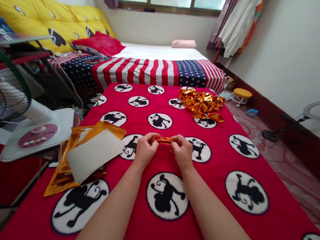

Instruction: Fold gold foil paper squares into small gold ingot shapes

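Over red cloth (223, 199): both hands pinch gold strip (163, 140); sheet stack (84, 156) left, folded gold pile (202, 104) beyond.

Table (221, 170): fully covered by a red blanket (157, 105) printed with black monkeys in white circles; what appears to be a table beneath is hidden. Left side: stack of gold foil sheets (92, 155), white backs up. Far right: pile of folded gold foil pieces (202, 105).
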A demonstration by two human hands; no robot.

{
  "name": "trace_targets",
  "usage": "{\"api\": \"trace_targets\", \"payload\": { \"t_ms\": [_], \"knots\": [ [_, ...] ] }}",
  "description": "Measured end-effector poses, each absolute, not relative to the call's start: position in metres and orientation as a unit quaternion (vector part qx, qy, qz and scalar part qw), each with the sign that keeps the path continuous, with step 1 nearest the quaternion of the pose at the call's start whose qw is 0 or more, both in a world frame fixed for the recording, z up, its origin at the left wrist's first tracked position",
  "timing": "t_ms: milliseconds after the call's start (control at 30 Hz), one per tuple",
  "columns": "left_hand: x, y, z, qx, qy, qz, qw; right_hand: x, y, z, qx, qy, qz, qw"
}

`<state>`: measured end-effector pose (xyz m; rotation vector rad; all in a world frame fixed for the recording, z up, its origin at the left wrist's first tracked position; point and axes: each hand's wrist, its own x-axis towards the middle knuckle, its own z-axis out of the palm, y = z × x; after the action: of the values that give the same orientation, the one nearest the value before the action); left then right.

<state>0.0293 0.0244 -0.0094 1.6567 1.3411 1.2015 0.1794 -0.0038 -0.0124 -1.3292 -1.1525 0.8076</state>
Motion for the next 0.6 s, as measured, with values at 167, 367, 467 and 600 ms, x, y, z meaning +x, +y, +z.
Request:
{"api": "trace_targets", "payload": {
  "t_ms": [167,367,467,600],
  "knots": [
    [0.030,0.024,-0.007,0.652,0.537,0.431,0.316,0.179,-0.005,-0.010,-0.570,-0.494,0.334,0.565],
    [0.033,0.024,-0.002,0.667,0.559,0.399,0.290,0.177,-0.006,-0.010,-0.550,-0.507,0.355,0.561],
    [0.034,0.022,0.000,0.687,0.580,0.367,0.238,0.178,-0.005,-0.011,-0.543,-0.491,0.378,0.567],
    [0.035,0.016,0.005,0.727,0.617,0.272,0.129,0.181,-0.003,-0.011,-0.551,-0.455,0.401,0.573]
  ]
}}
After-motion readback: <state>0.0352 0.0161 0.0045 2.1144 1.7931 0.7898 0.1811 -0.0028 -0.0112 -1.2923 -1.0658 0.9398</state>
